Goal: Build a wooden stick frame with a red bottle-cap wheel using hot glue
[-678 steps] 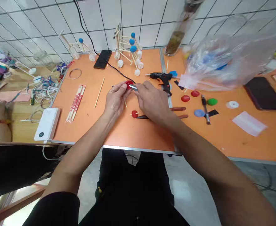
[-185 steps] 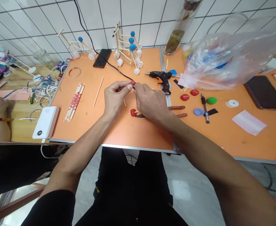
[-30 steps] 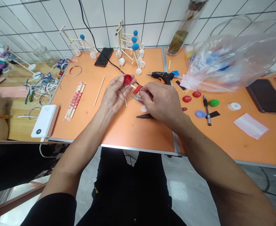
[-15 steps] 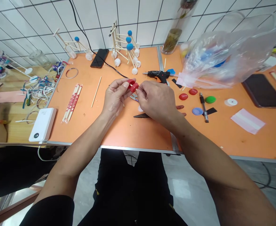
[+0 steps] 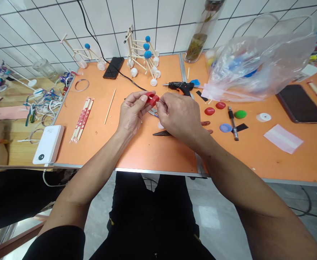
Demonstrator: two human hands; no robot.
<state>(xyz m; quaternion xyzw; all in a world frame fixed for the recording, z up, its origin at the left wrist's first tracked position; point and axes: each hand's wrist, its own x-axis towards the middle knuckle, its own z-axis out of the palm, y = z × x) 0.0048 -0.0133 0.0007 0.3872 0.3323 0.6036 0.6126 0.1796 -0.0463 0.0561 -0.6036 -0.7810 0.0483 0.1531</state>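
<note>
"Where's this?"
"Orange worktop (image 5: 150,155), white tiled wall (image 5: 144,16), grey floor (image 5: 212,213)."
"What's held?"
"Above the worktop, the left hand (image 5: 132,111) pinches one red cap (image 5: 149,95); the right hand (image 5: 179,112), fingers closed, holds a second red cap (image 5: 154,100)."

**Pinching Side by Side**

Holding left forearm (image 5: 97,159) and right forearm (image 5: 223,164) angled inward. Pinching with left grip (image 5: 130,113), thumb (image 5: 140,104) uppermost; pinching with right grip (image 5: 178,113), knuckles (image 5: 186,99) up, fingers (image 5: 163,106) curled, just beside the left.
</note>
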